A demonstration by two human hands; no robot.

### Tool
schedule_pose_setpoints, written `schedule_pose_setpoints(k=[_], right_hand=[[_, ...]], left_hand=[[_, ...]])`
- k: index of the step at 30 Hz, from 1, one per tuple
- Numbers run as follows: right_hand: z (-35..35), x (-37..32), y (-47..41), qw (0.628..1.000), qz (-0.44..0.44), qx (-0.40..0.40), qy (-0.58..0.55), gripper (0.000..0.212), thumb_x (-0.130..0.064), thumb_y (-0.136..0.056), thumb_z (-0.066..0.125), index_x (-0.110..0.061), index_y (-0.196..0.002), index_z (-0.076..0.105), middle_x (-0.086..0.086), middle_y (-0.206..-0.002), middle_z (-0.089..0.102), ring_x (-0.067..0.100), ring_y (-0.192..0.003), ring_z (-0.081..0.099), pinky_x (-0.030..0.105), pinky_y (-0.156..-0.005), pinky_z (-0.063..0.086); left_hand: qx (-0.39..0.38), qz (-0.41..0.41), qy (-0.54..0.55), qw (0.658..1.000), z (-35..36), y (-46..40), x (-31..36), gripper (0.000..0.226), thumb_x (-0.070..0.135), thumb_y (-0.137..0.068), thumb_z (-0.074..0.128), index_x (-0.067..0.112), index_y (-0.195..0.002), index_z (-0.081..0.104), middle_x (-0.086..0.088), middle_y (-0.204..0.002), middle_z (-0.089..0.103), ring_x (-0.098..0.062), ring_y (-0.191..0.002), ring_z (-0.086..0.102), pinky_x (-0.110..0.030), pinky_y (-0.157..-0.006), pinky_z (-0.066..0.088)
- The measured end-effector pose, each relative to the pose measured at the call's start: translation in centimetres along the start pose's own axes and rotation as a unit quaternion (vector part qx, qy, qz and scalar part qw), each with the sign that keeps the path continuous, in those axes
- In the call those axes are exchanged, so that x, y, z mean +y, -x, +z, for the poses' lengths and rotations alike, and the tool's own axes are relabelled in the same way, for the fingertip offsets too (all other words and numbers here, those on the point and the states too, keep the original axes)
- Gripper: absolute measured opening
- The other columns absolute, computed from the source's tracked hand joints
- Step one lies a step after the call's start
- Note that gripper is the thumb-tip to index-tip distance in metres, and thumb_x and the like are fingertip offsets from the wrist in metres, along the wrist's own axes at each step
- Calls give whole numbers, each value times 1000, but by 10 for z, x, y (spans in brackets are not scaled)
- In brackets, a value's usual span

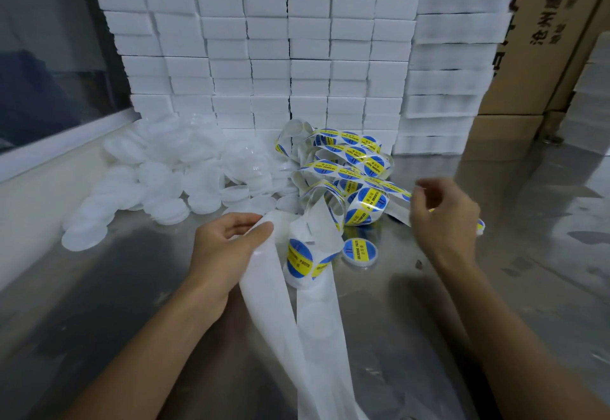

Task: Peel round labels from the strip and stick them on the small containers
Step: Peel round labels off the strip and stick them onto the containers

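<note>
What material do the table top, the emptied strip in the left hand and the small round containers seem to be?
Table top: probably brushed stainless steel, with dull grey reflections. Emptied strip: likely glossy release paper, thin, translucent white, bending freely. Small round containers: apparently matte translucent white plastic, light passing through their walls.

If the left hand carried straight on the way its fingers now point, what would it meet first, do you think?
The left hand, gripping the white backing strip, points right. Likely first: the small white container with a blue-and-yellow round label just beyond the strip, though depth is unclear.
</note>
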State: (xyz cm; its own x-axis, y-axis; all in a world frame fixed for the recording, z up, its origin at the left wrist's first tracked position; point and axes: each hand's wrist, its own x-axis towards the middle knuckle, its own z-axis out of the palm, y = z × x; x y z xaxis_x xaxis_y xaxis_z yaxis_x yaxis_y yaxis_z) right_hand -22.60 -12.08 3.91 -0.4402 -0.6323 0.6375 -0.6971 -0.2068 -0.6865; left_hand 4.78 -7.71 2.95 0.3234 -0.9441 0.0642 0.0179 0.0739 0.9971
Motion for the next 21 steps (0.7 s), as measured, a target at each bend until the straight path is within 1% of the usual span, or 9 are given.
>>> schedule_pose_setpoints(k=[2, 4, 6, 8, 10, 13, 16, 20, 21], right_hand=[[2, -33, 17, 990, -22, -83, -112, 5, -19, -90, 62, -19, -88, 67, 5, -65, 70, 24, -62, 67, 35, -62, 54], [7, -58, 37, 956, -4, -212, -203, 7, -27, -91, 62, -24, -84, 62, 4, -57, 67, 15, -50, 63, 30, -53, 52], [16, -70, 55, 921, 2, -316, -229, 7, -34, -91, 62, -27, -90, 61, 2, -54, 64, 9, -47, 53, 25, -51, 46], [23, -74, 68, 897, 18, -364, -252, 12, -36, -91, 65, -29, -100, 62, -5, -58, 66, 5, -52, 56, 17, -54, 45], [27, -75, 71, 891, 48, -356, -279, 16, -30, -90, 68, -25, -104, 64, -7, -71, 71, 3, -65, 66, 14, -61, 49], [26, -72, 63, 913, 60, -325, -240, 22, -18, -86, 72, -20, -107, 66, -8, -86, 68, 2, -72, 67, 18, -69, 55], [20, -68, 52, 889, 127, -318, -303, 31, -3, -84, 72, -16, -112, 68, 2, -94, 68, 6, -71, 67, 17, -60, 53], [18, -67, 47, 867, 141, -313, -362, 43, 6, -86, 64, -27, -114, 65, 1, -117, 70, 17, -110, 64, 23, -67, 55], [19, -67, 47, 872, 133, -310, -355, 46, 8, -86, 62, -27, -115, 65, 0, -119, 69, 15, -111, 64, 24, -71, 57]], left_hand=[[0, 17, 13, 1000, 2, 2, 2, 14, 15, -75, 81, 20, -85, 74, -4, -91, 75, -24, -89, 72, -41, -84, 57], [4, 44, 4, 999, 3, 4, 3, 14, 15, -73, 82, 23, -82, 75, 1, -87, 75, -20, -88, 71, -39, -83, 57], [-2, 68, -3, 998, 5, 6, 4, 16, 14, -71, 83, 24, -81, 75, 3, -85, 75, -15, -82, 71, -33, -76, 57], [-17, 91, -7, 996, 7, 9, 5, 19, 13, -70, 84, 23, -83, 75, 5, -84, 75, -12, -77, 72, -25, -67, 57], [-35, 118, -13, 992, 9, 13, 5, 21, 12, -69, 84, 22, -84, 75, 6, -83, 76, -9, -72, 72, -19, -59, 55], [-35, 146, -28, 988, 11, 14, 6, 21, 11, -69, 84, 23, -83, 74, 12, -81, 74, -2, -67, 70, -12, -55, 50], [-15, 146, -53, 988, 10, 11, 3, 18, 15, -71, 84, 24, -83, 73, 18, -80, 72, 2, -64, 66, -11, -54, 48], [-6, 133, -65, 989, 8, 7, -2, 21, 10, -72, 82, 25, -82, 72, 21, -77, 71, 4, -64, 63, -10, -56, 48], [-6, 128, -56, 990, 8, 7, -2, 24, 6, -71, 82, 24, -84, 71, 21, -78, 71, 5, -66, 64, -9, -57, 48]])
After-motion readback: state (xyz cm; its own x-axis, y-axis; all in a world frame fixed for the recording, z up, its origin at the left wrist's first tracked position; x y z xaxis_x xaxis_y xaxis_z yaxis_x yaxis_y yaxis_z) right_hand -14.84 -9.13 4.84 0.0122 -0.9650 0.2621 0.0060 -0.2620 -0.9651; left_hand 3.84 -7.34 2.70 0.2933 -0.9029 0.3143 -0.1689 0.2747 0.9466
